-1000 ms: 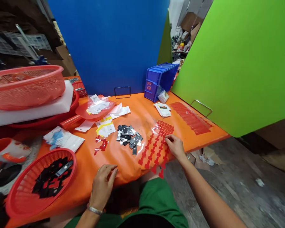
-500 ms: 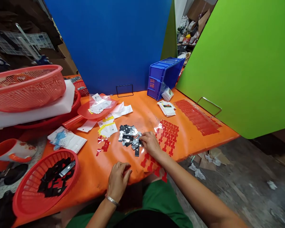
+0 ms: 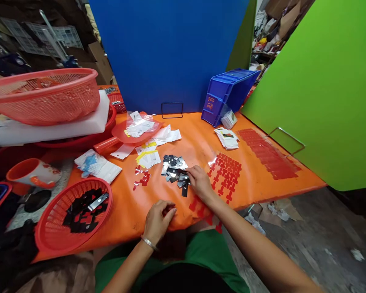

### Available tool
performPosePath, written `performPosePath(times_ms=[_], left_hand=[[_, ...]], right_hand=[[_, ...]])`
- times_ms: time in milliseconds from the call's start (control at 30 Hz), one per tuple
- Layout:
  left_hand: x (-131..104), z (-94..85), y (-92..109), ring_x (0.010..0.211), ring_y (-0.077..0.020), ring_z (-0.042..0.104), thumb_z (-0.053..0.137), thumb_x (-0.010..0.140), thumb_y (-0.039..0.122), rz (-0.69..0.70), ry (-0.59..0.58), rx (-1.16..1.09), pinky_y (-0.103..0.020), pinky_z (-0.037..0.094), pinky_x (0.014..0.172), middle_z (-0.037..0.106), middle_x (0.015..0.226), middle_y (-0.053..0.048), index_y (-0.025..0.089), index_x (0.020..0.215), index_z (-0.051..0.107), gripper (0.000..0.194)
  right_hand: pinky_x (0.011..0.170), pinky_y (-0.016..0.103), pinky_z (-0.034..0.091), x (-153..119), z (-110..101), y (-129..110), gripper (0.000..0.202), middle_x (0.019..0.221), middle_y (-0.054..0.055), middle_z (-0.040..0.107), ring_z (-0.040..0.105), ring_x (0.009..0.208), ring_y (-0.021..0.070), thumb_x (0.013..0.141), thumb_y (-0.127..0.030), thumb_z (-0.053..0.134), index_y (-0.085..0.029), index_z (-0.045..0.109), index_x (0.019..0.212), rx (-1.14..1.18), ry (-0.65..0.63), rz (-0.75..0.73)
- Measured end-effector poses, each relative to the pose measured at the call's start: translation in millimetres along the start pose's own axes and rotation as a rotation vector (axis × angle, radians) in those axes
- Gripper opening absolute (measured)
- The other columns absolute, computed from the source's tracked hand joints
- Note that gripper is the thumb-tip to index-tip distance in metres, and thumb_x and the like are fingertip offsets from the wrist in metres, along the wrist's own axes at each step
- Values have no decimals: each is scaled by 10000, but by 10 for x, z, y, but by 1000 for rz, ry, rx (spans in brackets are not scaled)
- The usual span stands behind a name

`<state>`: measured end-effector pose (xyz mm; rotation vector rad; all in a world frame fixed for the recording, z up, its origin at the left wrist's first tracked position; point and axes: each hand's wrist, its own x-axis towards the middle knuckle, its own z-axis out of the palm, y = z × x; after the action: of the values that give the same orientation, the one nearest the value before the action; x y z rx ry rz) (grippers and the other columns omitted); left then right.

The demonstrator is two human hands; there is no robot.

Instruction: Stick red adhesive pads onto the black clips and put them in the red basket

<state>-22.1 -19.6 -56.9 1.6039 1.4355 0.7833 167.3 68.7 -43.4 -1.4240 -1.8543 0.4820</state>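
My right hand [image 3: 200, 183] pinches a small black piece [image 3: 182, 171] at the right side of a pile of black and silver metal pieces [image 3: 173, 167]. My left hand [image 3: 158, 219], with a bracelet at the wrist, hovers near the front edge of the orange table [image 3: 124, 215]. Its thumb and fingers are curled close together, and whether anything is between them is hidden. Rows of red T-shaped pieces [image 3: 227, 173] lie right of the pile, partly under my right forearm. A few more red pieces [image 3: 144, 179] lie to its left.
A red basket [image 3: 45, 224] with black pieces stands at the left, near a mug [image 3: 27, 173] and stacked baskets [image 3: 69, 101]. Behind are a red scoop [image 3: 121, 132] with papers, a card stack [image 3: 227, 138] and a blue bin [image 3: 215, 97]. Red strips [image 3: 266, 152] lie at the right.
The view has turned a little to the left. My right hand has lifted a black piece slightly from the pile. My left hand stays near the table edge.
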Motion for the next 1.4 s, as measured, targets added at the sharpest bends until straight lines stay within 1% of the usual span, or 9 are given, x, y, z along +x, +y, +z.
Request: performPosePath(times_ms=[200, 400, 567, 733, 833, 1000, 1133, 1267, 1400], left_hand=[[176, -54, 122, 841, -175, 628, 683, 690, 389, -273, 137, -656, -271, 499, 743, 684, 967, -88, 132, 1015, 641, 416], [225, -116, 149, 679, -115, 606, 769, 581, 359, -338, 193, -838, -213, 478, 658, 680, 774, -36, 118, 851, 659, 378], [189, -206, 63, 649, -126, 608, 753, 611, 294, -240, 172, -655, -224, 476, 616, 637, 695, 2, 157, 847, 578, 324], [144, -266, -38, 810, -190, 606, 583, 796, 232, 179, 114, 123, -323, 465, 760, 667, 849, -40, 217, 993, 612, 200], [129, -227, -145, 795, -205, 580, 518, 850, 252, 341, 118, 372, -336, 454, 745, 654, 811, -49, 206, 888, 645, 139], [134, -143, -277, 771, -207, 561, 500, 870, 324, 399, 153, 457, -332, 447, 730, 641, 783, -53, 198, 874, 652, 198], [144, -163, -237, 808, -213, 575, 496, 865, 331, 337, 112, 422, -334, 448, 755, 659, 824, -59, 191, 879, 657, 214], [188, -216, -126, 804, -217, 620, 540, 815, 399, 89, 104, 270, -323, 468, 742, 686, 843, -44, 207, 839, 655, 225], [274, -173, 20, 840, -213, 657, 570, 773, 474, -136, 69, -128, -315, 496, 769, 702, 849, -41, 193, 894, 594, 308]], right_hand=[[452, 257, 448, -282, 250, -360, 248, 639, -3, 610, 539, 498, 131, 705, -386, 657, -174, 614, 827, 794, -163, 525], [434, 224, 422, -465, 313, -551, 217, 624, -17, 615, 515, 478, 106, 701, -372, 664, -179, 625, 790, 860, -253, 552], [625, 282, 478, -474, 240, -519, 132, 748, 27, 655, 591, 677, 160, 822, -285, 559, -185, 645, 827, 575, -210, 246], [691, 315, 452, -458, 285, -396, 203, 802, 83, 613, 534, 778, 191, 914, -180, 424, -179, 626, 891, 7, -201, -361], [655, 294, 443, -500, 355, -332, 227, 755, 71, 592, 512, 732, 181, 931, -167, 398, -170, 617, 869, -167, -254, -467], [745, 296, 462, -547, 316, -308, 138, 876, 68, 628, 547, 830, 179, 907, -184, 463, -182, 598, 938, -52, -194, -365], [768, 314, 463, -484, 6, -147, 115, 882, 61, 621, 561, 852, 184, 864, -161, 490, -197, 596, 893, 94, 10, -131], [685, 306, 446, -419, -426, 311, 103, 751, 43, 585, 548, 730, 184, 785, -142, 504, -188, 574, 724, -45, 223, 206], [687, 308, 430, -380, -708, 767, 96, 745, 54, 585, 539, 723, 194, 751, -161, 489, -177, 573, 708, -206, 316, 346]])
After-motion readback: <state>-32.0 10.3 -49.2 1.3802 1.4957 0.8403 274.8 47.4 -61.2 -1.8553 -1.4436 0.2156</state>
